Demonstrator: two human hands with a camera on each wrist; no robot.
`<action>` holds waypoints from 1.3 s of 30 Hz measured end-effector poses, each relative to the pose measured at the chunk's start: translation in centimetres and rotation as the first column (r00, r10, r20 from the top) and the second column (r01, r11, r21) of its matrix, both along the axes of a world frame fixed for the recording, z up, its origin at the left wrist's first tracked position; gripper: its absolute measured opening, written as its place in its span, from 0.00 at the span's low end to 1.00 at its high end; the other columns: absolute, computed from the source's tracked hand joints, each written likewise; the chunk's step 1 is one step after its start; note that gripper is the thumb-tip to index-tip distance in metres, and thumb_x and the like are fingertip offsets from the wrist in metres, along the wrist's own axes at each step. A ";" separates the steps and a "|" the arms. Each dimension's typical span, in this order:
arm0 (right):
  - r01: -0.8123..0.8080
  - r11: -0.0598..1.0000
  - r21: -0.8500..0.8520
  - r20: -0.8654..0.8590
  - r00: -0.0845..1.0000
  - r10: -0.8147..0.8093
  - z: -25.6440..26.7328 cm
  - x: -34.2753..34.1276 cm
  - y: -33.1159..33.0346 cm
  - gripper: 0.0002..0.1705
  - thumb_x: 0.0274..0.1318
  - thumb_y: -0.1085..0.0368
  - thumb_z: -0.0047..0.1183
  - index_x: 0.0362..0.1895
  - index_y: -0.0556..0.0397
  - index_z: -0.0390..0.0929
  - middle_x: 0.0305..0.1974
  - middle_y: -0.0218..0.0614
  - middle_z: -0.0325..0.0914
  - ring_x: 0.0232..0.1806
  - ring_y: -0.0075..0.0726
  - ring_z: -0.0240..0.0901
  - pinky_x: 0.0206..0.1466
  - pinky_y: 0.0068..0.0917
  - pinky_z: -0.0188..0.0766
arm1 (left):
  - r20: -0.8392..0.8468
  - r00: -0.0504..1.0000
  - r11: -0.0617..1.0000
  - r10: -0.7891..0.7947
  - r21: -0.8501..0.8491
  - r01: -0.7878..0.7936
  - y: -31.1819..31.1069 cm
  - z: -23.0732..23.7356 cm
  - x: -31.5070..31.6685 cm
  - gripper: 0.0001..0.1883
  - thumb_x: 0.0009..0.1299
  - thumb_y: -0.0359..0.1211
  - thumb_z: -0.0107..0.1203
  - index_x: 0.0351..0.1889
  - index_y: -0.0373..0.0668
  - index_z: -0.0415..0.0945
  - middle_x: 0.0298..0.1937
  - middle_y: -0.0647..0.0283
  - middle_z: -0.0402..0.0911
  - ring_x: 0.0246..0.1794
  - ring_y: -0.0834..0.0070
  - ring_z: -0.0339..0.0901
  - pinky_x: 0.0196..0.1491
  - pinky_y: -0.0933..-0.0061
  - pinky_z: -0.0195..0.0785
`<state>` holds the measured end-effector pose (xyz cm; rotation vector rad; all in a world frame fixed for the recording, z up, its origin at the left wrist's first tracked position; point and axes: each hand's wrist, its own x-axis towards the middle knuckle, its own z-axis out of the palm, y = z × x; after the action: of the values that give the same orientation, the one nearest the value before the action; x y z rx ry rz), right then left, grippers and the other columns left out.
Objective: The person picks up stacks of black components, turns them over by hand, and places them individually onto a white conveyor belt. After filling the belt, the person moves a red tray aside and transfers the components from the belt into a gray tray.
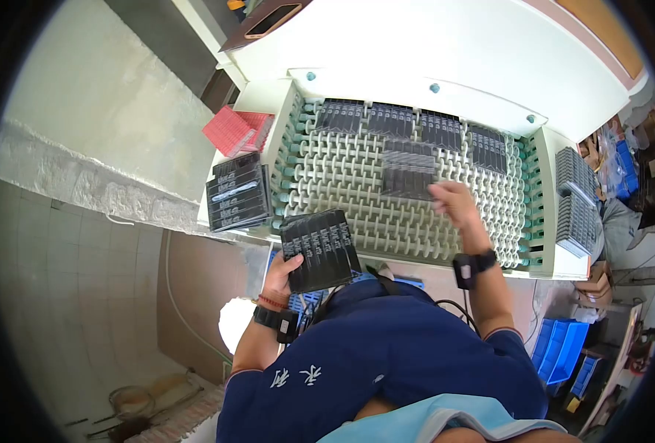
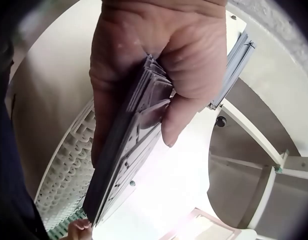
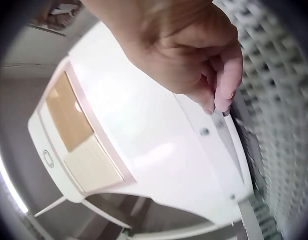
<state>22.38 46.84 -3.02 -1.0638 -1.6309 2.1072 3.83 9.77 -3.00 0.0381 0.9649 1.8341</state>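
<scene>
My left hand (image 1: 277,277) (image 2: 159,55) grips a stack of thin dark panels (image 1: 319,251) (image 2: 126,135) with pale markings, thumb on one face. The stack's edges fan slightly in the left wrist view. Over the white roller bed, my right hand (image 1: 457,205) (image 3: 194,55) pinches the near right corner of one dark panel (image 1: 409,171), blurred in the head view. In the right wrist view that panel is seen nearly edge-on beyond the fingertips. Dark panels (image 1: 340,116) (image 1: 392,119) (image 1: 440,131) (image 1: 488,149) lie in a row along the far side of the rollers.
On the left ledge, red panels (image 1: 231,131) lie behind a pile of dark panels (image 1: 237,193). Grey stacked pieces (image 1: 577,199) stand on the right ledge. A white cover (image 1: 416,48) rises behind the rollers, a phone (image 1: 272,21) at its far left. Blue bins (image 1: 559,347) stand lower right.
</scene>
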 end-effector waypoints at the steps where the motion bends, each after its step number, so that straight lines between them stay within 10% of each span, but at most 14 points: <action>1: -0.061 0.997 -0.053 -0.047 0.997 0.059 -0.5 -2.7 -1.7 0.16 0.51 0.61 0.61 0.38 0.62 0.78 0.26 0.33 0.76 0.22 0.23 0.74 0.21 0.18 0.71 | -0.018 1.000 1.000 -0.015 0.002 0.015 -0.1 0.0 -0.5 0.25 0.61 0.27 0.58 0.56 0.31 0.64 0.50 0.52 0.76 0.46 0.63 0.78 0.50 0.63 0.73; 7: -0.124 0.986 -0.115 -0.057 0.991 0.118 -2.2 -15.0 -7.0 0.15 0.54 0.61 0.58 0.36 0.63 0.78 0.27 0.36 0.77 0.24 0.26 0.75 0.24 0.22 0.74 | -0.073 0.995 0.997 -0.064 0.032 0.067 0.6 1.0 -2.2 0.25 0.61 0.28 0.59 0.55 0.31 0.65 0.48 0.54 0.77 0.45 0.67 0.78 0.49 0.66 0.74; 16: -0.549 0.835 0.036 0.139 0.830 0.540 1.5 -9.1 -11.0 0.12 0.53 0.63 0.58 0.30 0.62 0.78 0.21 0.34 0.77 0.18 0.24 0.73 0.20 0.19 0.71 | -0.035 0.993 0.993 -0.116 0.025 0.117 2.7 -1.0 -4.0 0.24 0.63 0.26 0.55 0.57 0.33 0.64 0.49 0.56 0.76 0.46 0.68 0.77 0.50 0.67 0.72; 25: 0.023 0.981 0.192 0.062 0.997 -0.036 -1.7 -8.0 -1.6 0.11 0.54 0.64 0.57 0.28 0.60 0.78 0.17 0.30 0.73 0.14 0.21 0.69 0.16 0.16 0.65 | 0.043 0.993 0.985 -0.112 0.135 0.105 3.4 -0.9 -4.8 0.24 0.63 0.23 0.51 0.58 0.32 0.61 0.50 0.53 0.76 0.46 0.66 0.77 0.50 0.65 0.72; 27: -0.151 0.883 0.445 0.341 0.940 -0.012 -1.6 -8.0 0.4 0.12 0.51 0.61 0.61 0.32 0.59 0.79 0.20 0.31 0.75 0.18 0.22 0.71 0.21 0.18 0.70 | -0.017 0.991 0.987 -0.131 0.096 0.132 3.3 -1.2 -4.9 0.24 0.63 0.23 0.51 0.58 0.32 0.61 0.50 0.54 0.76 0.46 0.66 0.77 0.49 0.65 0.73; 30: -0.099 0.549 0.830 0.252 0.944 -0.210 -1.7 -7.5 -0.8 0.15 0.49 0.58 0.62 0.32 0.58 0.79 0.22 0.33 0.77 0.19 0.22 0.72 0.22 0.20 0.70 | -0.058 0.994 0.995 -0.098 -0.003 0.098 3.6 -1.3 -4.6 0.22 0.64 0.24 0.53 0.57 0.33 0.63 0.48 0.56 0.77 0.45 0.68 0.77 0.48 0.66 0.73; 32: -0.191 0.827 0.529 0.311 0.950 0.020 1.3 -7.8 -4.2 0.15 0.49 0.62 0.62 0.37 0.60 0.79 0.24 0.33 0.77 0.24 0.20 0.73 0.20 0.16 0.67 | -0.072 0.994 0.996 -0.079 -0.037 0.077 4.1 -1.2 -4.2 0.21 0.64 0.25 0.53 0.56 0.33 0.64 0.47 0.56 0.77 0.44 0.68 0.77 0.48 0.66 0.73; 34: -0.390 0.890 0.238 0.178 0.918 0.354 1.4 -7.3 -7.9 0.13 0.50 0.61 0.61 0.35 0.58 0.79 0.24 0.32 0.77 0.23 0.20 0.73 0.21 0.16 0.68 | -0.077 0.994 0.996 -0.081 -0.044 0.078 4.9 -0.8 -4.0 0.20 0.65 0.25 0.53 0.54 0.33 0.65 0.47 0.57 0.77 0.44 0.68 0.78 0.48 0.66 0.74; 39: -0.255 0.963 0.091 0.054 0.966 0.251 1.1 -5.6 -8.6 0.12 0.57 0.62 0.54 0.32 0.60 0.79 0.21 0.30 0.76 0.19 0.19 0.72 0.20 0.16 0.70 | -0.041 0.996 0.997 -0.080 -0.023 0.079 5.8 -1.2 -3.7 0.22 0.66 0.25 0.51 0.58 0.34 0.60 0.51 0.54 0.74 0.47 0.64 0.77 0.49 0.62 0.74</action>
<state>16.77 38.26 -1.95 -0.9162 -1.9612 2.1438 0.15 15.61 -4.20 0.1012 0.9982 1.7564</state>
